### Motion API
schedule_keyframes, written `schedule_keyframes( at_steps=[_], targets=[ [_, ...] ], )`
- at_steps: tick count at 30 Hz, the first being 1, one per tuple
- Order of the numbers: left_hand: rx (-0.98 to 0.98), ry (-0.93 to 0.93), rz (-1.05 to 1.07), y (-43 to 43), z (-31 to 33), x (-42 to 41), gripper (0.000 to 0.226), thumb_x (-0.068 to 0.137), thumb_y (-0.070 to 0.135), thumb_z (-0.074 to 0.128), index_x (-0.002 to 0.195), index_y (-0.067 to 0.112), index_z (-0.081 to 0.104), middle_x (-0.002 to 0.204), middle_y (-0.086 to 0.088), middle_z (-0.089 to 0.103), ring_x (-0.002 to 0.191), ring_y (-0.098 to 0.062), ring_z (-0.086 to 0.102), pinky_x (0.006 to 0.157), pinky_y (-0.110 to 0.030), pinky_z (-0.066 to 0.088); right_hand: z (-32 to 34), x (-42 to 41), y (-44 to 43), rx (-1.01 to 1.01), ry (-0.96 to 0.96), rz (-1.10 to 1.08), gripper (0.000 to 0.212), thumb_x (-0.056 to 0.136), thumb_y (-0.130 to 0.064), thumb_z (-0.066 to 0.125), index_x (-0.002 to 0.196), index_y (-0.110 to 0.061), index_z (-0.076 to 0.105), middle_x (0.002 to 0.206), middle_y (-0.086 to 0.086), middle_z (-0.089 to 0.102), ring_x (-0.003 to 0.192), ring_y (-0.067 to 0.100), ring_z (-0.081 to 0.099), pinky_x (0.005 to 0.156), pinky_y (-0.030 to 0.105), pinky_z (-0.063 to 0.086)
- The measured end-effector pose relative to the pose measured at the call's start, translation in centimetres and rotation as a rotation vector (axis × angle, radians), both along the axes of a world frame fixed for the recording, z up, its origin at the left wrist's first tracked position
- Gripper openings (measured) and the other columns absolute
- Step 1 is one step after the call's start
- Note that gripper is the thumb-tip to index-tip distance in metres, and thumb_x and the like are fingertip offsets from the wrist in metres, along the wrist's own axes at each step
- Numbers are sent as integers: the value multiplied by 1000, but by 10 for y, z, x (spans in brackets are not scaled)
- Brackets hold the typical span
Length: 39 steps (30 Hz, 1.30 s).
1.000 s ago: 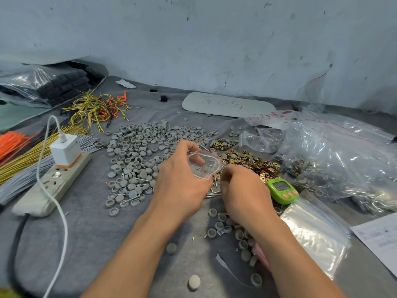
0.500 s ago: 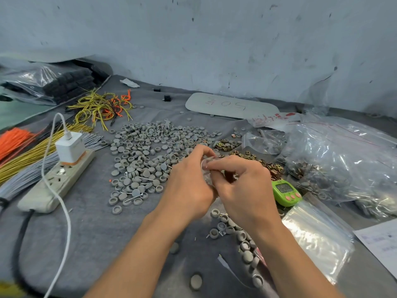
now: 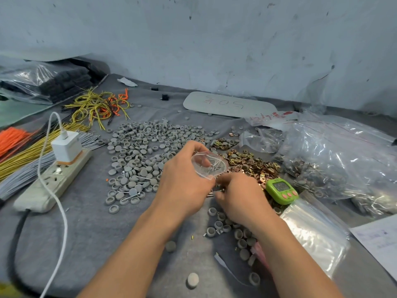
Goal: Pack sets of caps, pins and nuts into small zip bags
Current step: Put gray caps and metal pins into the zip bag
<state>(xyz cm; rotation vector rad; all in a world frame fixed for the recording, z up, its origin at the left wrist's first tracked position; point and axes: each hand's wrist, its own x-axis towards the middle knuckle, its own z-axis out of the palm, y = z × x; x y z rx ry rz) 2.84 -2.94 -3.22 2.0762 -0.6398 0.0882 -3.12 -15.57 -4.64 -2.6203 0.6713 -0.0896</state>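
My left hand (image 3: 182, 181) holds a small clear zip bag (image 3: 209, 165) with its mouth spread open; a few metal pins show inside it. Just below the bag, my right hand (image 3: 238, 195) is low on the cloth with curled fingers at some pins (image 3: 214, 192); what it grips is hidden. A wide scatter of grey caps (image 3: 148, 151) lies behind my left hand. Brass-coloured nuts (image 3: 251, 163) are heaped to the right of the bag. More grey caps (image 3: 223, 227) lie under my right wrist.
A power strip (image 3: 51, 179) with a white charger and cable lies at left, beside bundles of yellow, grey and orange wires (image 3: 25, 151). A green timer (image 3: 281, 190), a stack of empty zip bags (image 3: 315, 231) and large plastic bags of parts (image 3: 343, 158) sit at right.
My right hand has dropped from the bag's mouth down to the cloth. The bag in my left hand now stands open with pins visible in it.
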Motion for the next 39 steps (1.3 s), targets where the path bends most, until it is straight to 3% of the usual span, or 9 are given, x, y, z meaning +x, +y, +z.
schedule_keyframes(
  at_steps=[5,11,17,22,27,30,33,37,39],
  targets=[
    [16,-2,1,1,-1,0,46,73,15,81,100,40,53,92,24,68,79,14,57,62,-2,37,-2,7,8,-87,87,26,17,81,-12,68,90,-27,67,95,2,71,91,30,66,82,37,53],
    [13,5,14,2,-1,1,46,72,17,81,95,43,51,90,26,68,73,8,58,60,-4,38,1,2,9,-178,15,12,12,85,-17,71,88,-29,70,76,-6,63,75,25,53,80,35,36],
    [45,-19,17,2,0,1,46,75,19,81,98,43,49,91,26,67,78,11,56,65,-3,38,7,-3,3,-95,-329,-166,17,95,-25,67,95,-36,81,88,-7,75,93,24,63,94,39,49],
    [74,-4,12,1,1,0,49,76,18,83,100,42,49,92,25,67,71,5,59,55,-11,39,14,-5,-1,354,-806,-137,11,87,-25,78,86,-34,83,69,-24,72,62,3,64,62,22,49],
    [93,5,-8,0,-1,0,49,77,10,77,101,44,50,81,24,60,72,7,54,49,-12,36,13,-8,13,162,-779,129,23,80,-17,85,91,-37,84,77,-43,64,84,1,62,74,10,42],
    [114,-35,-79,1,-2,0,50,75,1,65,101,42,53,80,20,65,75,10,58,56,-5,40,11,-5,10,179,-648,185,21,82,-14,82,93,-32,85,67,-34,65,76,-12,61,70,5,40],
    [100,-37,-94,1,-2,-1,49,75,3,73,99,41,55,86,18,68,80,9,60,59,-10,43,13,-6,6,255,-617,214,25,85,-12,76,95,-33,85,82,-23,77,79,-6,69,72,13,51],
    [29,-15,-22,2,-1,-1,49,73,10,85,94,42,54,90,23,69,73,1,64,61,-13,48,17,-7,-2,482,-822,3,27,82,-11,70,84,-34,84,74,-13,77,72,16,75,66,38,61],
    [-25,-32,14,3,0,1,44,72,15,85,93,40,55,88,27,69,78,10,60,61,-8,43,15,-8,-15,402,-762,-133,25,84,-14,71,81,-36,83,70,-16,76,65,10,72,58,33,56]
  ],
)
